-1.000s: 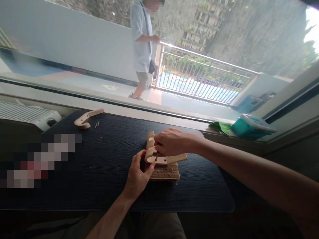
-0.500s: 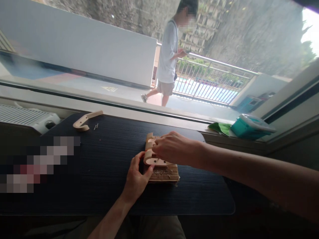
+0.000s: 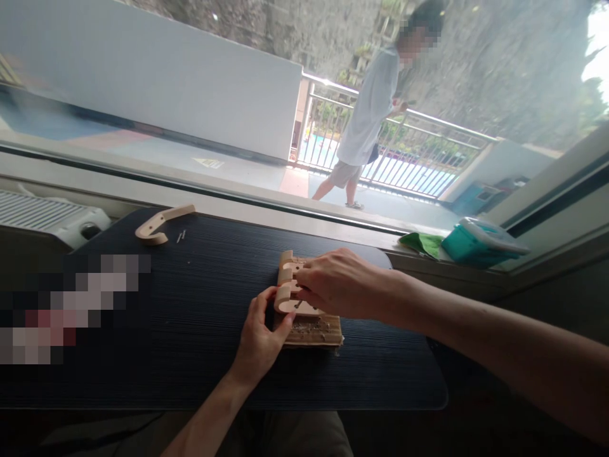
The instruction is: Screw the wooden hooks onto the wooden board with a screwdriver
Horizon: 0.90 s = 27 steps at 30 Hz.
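Several pale J-shaped wooden hooks (image 3: pixel 287 292) lie side by side on a rough wooden board (image 3: pixel 314 331), with dark screw holes in their flat parts. My left hand (image 3: pixel 261 333) grips the nearest hook from the left, fingers behind its curved end and thumb at its front edge by the board. Over the hooks, my right hand (image 3: pixel 330 282) is closed in a pinch; what its fingers hold is hidden. A small screw (image 3: pixel 298 304) seems to stand in the nearest hook, just below the right fingers. Crumbs of wood lie on the board.
A loose wooden hook (image 3: pixel 153 227) and small screws (image 3: pixel 181 236) lie at the far left of the dark table (image 3: pixel 204 355). On the sill at right are a green cloth (image 3: pixel 422 244) and a teal box (image 3: pixel 480 242). Outside the window a person (image 3: pixel 368 108) walks.
My right hand has turned slightly over the hooks, its wrist and knuckles shifting a little. My left hand keeps its place. Outside, the person has walked to the right.
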Tool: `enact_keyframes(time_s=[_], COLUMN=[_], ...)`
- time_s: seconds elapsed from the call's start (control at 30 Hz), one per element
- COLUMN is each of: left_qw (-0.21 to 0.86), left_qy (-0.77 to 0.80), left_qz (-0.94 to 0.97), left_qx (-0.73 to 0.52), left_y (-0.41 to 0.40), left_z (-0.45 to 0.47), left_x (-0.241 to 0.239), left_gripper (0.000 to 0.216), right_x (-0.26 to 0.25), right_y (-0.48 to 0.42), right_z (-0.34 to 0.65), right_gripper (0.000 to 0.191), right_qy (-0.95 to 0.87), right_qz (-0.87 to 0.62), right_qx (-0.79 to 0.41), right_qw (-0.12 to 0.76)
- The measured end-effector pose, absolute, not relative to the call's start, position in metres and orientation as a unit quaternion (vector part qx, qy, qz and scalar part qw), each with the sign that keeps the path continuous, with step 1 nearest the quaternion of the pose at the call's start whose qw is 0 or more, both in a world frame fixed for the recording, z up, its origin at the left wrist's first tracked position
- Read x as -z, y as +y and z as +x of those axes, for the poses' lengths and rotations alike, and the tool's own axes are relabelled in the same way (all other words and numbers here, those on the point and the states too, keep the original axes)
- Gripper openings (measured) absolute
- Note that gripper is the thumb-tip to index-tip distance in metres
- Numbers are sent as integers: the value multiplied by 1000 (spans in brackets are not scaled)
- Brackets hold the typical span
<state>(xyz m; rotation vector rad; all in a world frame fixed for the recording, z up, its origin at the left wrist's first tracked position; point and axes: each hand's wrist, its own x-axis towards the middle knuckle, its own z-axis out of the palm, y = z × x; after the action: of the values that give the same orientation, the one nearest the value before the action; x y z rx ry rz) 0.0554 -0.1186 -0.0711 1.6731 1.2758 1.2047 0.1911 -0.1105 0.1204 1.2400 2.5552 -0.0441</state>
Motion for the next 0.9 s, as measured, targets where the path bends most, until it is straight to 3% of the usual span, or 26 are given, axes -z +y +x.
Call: enact_keyframes(time_s=[0.37, 0.53, 0.73, 0.9], left_qw=[346, 353, 354, 364], left_qy=[489, 488, 488, 485], left_qz=[644, 644, 640, 636], left_qx=[-476, -472, -476, -476], left_y=[-118, -118, -117, -117], left_z=[56, 56, 56, 56], left_x=[75, 77, 75, 76], left_gripper=[41, 42, 41, 42], right_x=[-118, -122, -119, -125], right_y=[-115, -103, -93, -94], right_z=[187, 184, 183, 184], right_gripper=[13, 21, 25, 22], right_qy=[881, 864, 875, 873], right_qz=[448, 457, 451, 444], right_qx=[25, 45, 58, 63], right_qw=[149, 205, 165, 191])
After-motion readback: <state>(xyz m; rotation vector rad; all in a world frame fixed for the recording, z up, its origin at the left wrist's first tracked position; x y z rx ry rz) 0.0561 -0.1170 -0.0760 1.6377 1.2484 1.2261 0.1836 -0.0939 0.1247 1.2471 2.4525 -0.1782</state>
